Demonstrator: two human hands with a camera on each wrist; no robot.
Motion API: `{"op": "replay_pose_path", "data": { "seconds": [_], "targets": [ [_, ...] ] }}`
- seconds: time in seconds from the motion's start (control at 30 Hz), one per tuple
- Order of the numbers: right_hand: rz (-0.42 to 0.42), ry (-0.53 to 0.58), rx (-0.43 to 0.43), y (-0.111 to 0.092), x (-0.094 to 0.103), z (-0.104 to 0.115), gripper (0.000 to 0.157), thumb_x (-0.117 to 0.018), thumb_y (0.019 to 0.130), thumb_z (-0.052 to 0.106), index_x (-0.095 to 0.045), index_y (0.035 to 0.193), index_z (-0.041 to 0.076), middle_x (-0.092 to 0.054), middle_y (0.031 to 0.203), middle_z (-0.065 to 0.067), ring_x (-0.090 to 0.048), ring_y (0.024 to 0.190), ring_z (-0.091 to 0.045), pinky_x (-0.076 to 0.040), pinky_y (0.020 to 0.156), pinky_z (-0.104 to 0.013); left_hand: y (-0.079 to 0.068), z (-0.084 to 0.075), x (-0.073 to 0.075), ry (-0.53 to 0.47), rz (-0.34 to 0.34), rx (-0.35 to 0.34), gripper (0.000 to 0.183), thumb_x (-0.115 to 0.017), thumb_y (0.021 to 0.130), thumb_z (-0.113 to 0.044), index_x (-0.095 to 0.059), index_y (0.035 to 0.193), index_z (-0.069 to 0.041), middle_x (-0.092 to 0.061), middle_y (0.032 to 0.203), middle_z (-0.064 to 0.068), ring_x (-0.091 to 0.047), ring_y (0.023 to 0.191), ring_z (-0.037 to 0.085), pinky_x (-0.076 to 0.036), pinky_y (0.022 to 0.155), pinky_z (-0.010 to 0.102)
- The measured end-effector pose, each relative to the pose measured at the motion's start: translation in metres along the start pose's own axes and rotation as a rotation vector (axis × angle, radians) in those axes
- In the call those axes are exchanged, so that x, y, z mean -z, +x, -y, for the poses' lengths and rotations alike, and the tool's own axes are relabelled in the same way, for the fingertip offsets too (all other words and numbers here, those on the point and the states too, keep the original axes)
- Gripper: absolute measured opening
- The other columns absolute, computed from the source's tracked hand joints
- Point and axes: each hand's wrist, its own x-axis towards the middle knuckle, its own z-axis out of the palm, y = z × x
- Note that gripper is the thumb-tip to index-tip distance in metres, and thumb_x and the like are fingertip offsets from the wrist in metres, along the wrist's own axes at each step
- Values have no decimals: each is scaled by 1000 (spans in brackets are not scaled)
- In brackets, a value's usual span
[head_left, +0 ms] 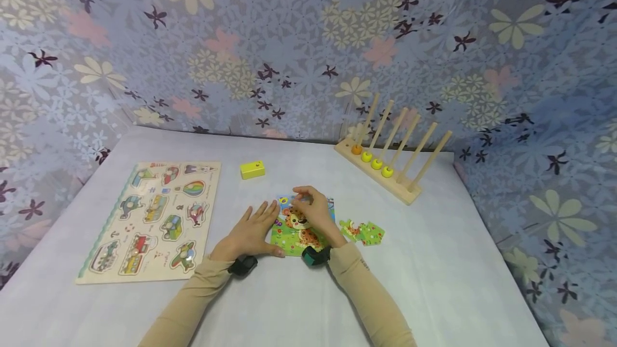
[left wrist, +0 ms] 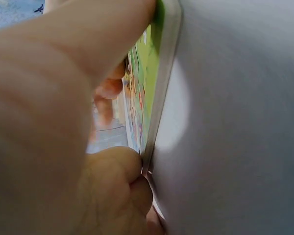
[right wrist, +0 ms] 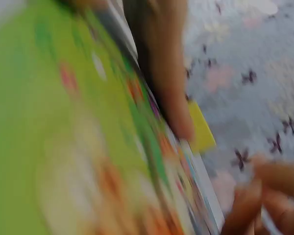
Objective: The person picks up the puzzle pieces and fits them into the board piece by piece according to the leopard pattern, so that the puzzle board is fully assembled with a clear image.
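Observation:
A square puzzle board with a leopard cub on green ground lies in the middle of the table. My left hand rests flat along its left side, fingers spread, the thumb at the board's lower edge. Seen from the left wrist, the board's pale edge runs beside that thumb. Over the board's upper part is my right hand, its fingers loosely bent with a gap between thumb and index finger. Fingers of it appear blurred in the right wrist view. Loose puzzle pieces lie just right of the board.
To the left lies a large wooden board with vehicle pictures. A yellow block sits behind my left hand. At the back right stands a wooden rack with upright pegs and several beads. Floral cloth hangs behind the table.

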Motion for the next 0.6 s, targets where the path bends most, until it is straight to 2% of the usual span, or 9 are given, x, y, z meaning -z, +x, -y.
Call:
{"op": "replay_pose_path", "data": {
  "seconds": [0.1,0.2,0.3,0.4,0.6],
  "targets": [
    [-6,166,-45,2,19,1,34,-56,97,8,-55,129,-3,-61,103,-19,-57,69,-9,-51,61,-20,1,2,-3,1,-7,1,113,-71,76,-60,-13,155,-5,-10,163,11,-6,152,33,-3,123,56],
    [-84,224,-101,1,42,2,33,-54,98,10,-55,129,-2,-64,99,-9,-57,72,-9,-52,67,-19,1,2,-3,7,-13,6,113,-72,75,-60,-14,155,-6,-10,163,10,-6,152,32,-3,123,55],
    [-171,177,-133,-4,70,0,32,-55,98,13,-57,127,-1,-64,95,3,-59,77,-10,-53,72,-20,1,2,-3,-5,-20,-4,112,-73,75,-59,-16,155,-6,-11,163,11,-7,152,33,-3,123,56],
    [-224,97,-166,-20,103,-9,36,-57,98,20,-57,128,0,-62,92,13,-60,82,-10,-53,73,-19,1,2,-3,-13,-17,-8,111,-73,75,-59,-17,155,-6,-11,163,11,-7,152,33,-3,123,56],
    [-265,17,-227,-58,161,-37,44,-57,99,25,-52,132,-3,-61,87,26,-57,82,2,-51,71,-14,2,3,-4,-13,-22,-1,111,-73,74,-59,-17,155,-8,-10,164,10,-7,152,33,-3,123,56]
  ]
}}
